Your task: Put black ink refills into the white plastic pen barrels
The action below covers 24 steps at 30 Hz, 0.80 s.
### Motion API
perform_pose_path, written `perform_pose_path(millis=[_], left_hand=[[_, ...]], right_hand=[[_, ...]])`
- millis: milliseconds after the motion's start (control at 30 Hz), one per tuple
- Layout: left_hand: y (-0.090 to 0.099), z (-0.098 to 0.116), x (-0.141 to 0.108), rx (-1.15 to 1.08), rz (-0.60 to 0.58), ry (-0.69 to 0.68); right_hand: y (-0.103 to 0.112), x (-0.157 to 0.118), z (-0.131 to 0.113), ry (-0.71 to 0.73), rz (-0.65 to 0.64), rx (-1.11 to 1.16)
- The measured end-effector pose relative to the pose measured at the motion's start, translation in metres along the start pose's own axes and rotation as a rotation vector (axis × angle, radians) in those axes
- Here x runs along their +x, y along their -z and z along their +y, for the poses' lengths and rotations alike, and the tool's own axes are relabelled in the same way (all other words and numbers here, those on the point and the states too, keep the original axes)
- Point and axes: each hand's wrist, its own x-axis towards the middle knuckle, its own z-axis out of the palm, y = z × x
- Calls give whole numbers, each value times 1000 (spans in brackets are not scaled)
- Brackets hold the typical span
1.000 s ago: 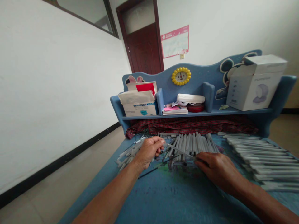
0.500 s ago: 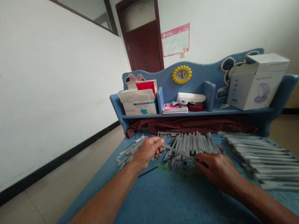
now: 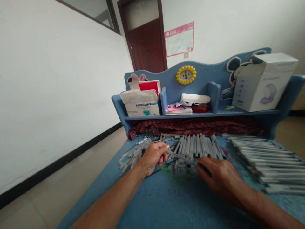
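Head: right hand (image 3: pixel 217 173) partly hides pen (image 3: pixel 181 157).

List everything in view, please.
held tube: 1, translucent, between hands
loose tubes: many, greyish, across desk
thin rods: several, dark, on desk
desk: 1, blue, beneath tubes
cloth: 1, red check, under shelf
shelf: 1, blue, desk's back
mask box: 1, white, shelf's left
papers: several, whitish, mid shelf
case: 1, white, mid shelf
container: 1, red, mid shelf
carton: 1, white, shelf's right
clock: 1, yellow, shelf back
cutouts: 2, multicoloured, shelf back
poster: 1, pink, wall
door: 1, brownish red, wall
left hand: 1, bare, pinching tube
right hand: 1, bare, gripping tube
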Motion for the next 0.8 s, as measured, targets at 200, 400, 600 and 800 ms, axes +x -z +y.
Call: perform_pose_path(millis=[200, 400, 600, 800], left_hand=[[-12, -1, -6, -177, -46, 77], [-19, 3, -13, -282, -12, 116], [-25, 4, -17, -300, 44, 122], [-27, 2, -18, -319, 51, 122]], right_hand=[[-10, -5, -9, 82, 100, 52], [-20, -9, -14, 211, 293, 15], [-23, -11, -12, 253, 323, -22], [-26, -10, -11, 218, 290, -52]])
